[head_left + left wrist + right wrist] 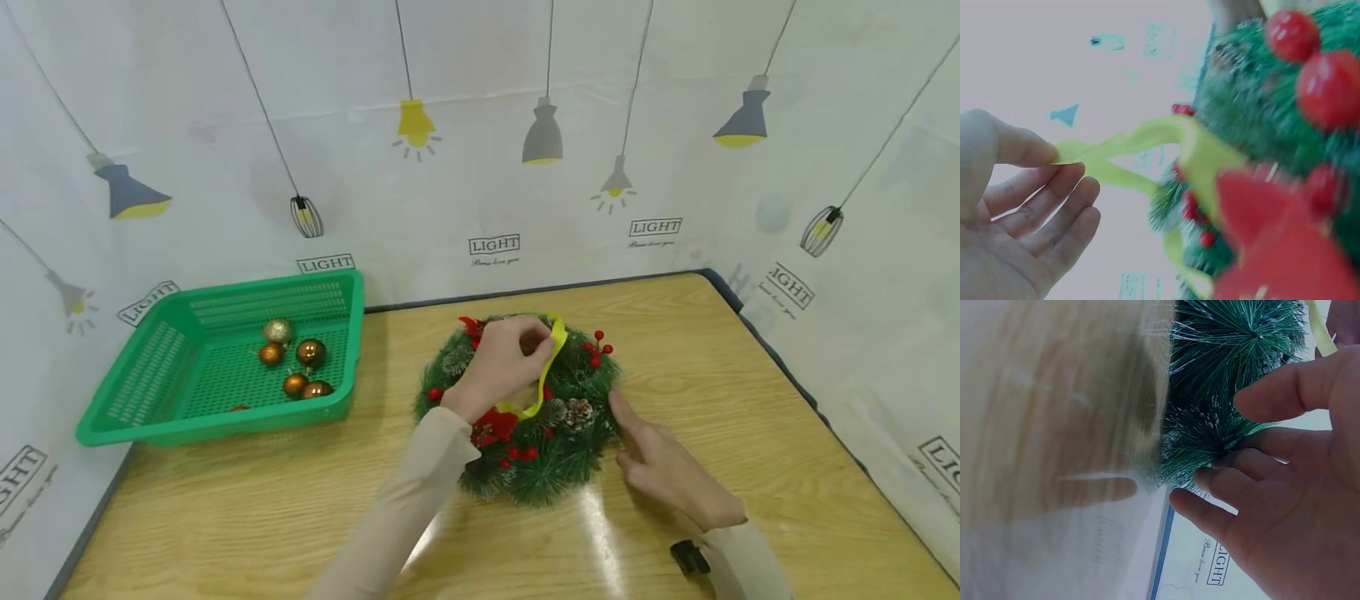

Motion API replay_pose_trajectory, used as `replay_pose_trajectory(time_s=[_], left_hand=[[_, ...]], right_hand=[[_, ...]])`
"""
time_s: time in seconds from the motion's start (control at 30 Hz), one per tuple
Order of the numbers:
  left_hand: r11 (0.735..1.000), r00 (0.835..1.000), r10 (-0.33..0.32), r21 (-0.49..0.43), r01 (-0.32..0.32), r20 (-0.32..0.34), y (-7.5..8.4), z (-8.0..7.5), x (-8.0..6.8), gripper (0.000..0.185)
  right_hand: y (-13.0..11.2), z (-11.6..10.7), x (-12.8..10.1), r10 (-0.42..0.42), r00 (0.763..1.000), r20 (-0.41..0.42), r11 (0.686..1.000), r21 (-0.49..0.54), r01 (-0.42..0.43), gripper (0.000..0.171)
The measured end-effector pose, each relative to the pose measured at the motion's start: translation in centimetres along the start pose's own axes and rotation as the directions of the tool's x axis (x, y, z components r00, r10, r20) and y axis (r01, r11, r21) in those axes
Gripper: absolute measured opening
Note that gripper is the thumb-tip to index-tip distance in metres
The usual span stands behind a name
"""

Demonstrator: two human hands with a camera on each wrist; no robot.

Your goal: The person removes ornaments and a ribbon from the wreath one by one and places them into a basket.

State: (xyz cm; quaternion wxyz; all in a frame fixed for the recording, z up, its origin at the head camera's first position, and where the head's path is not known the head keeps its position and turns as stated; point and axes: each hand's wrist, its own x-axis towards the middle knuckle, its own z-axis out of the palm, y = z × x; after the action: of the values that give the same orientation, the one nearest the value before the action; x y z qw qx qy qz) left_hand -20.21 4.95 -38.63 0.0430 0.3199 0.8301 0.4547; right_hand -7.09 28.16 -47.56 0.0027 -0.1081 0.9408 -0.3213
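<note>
The yellow ribbon (pixel 546 367) is pinched by the left hand (pixel 501 358); it is best drawn gently while the wreath (pixel 525 467) is steadied by the spread right hand (pixel 667 471).

Wooden table (pixel 750 400); white lamp-printed backdrop (pixel 480 125) behind; green basket (pixel 150 417) at left.

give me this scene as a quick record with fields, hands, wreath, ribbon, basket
left hand: left hand pinches the yellow ribbon between thumb and fingers, over the wreath
right hand: right hand rests open, fingers straight, against the wreath's right edge
wreath: green pine-needle wreath with red berries, red flowers and pine cones, lying flat on the wooden table
ribbon: loops down across the wreath's middle
basket: green plastic mesh basket at the table's left, holding round bronze and gold baubles
</note>
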Motion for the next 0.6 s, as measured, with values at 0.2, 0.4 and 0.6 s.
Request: replay_pose_trajectory(time_s=[0.2,0.4,0.6], left_hand=[[0.999,0.993,-0.031,0.002,0.032,-0.110,-0.9,-2.9,-0.5,0.016],[1.000,0.988,-0.010,0.003,0.011,-0.156,-1.3,-4.9,-1.0,0.016],[0.999,0.983,-0.030,0.038,0.037,-0.179,-1.4,-6.1,-1.4,0.017]], right_hand=[[-0.1,-0.1,0.1,-0.012,1.000,0.000,1.000,-0.009,0.012,0.093],[-0.1,0.0,0.3,-0.012,1.000,-0.009,1.000,-0.017,0.012,0.089],[-0.2,0.3,0.4,0.016,1.000,0.011,1.000,0.000,-0.016,0.089]])
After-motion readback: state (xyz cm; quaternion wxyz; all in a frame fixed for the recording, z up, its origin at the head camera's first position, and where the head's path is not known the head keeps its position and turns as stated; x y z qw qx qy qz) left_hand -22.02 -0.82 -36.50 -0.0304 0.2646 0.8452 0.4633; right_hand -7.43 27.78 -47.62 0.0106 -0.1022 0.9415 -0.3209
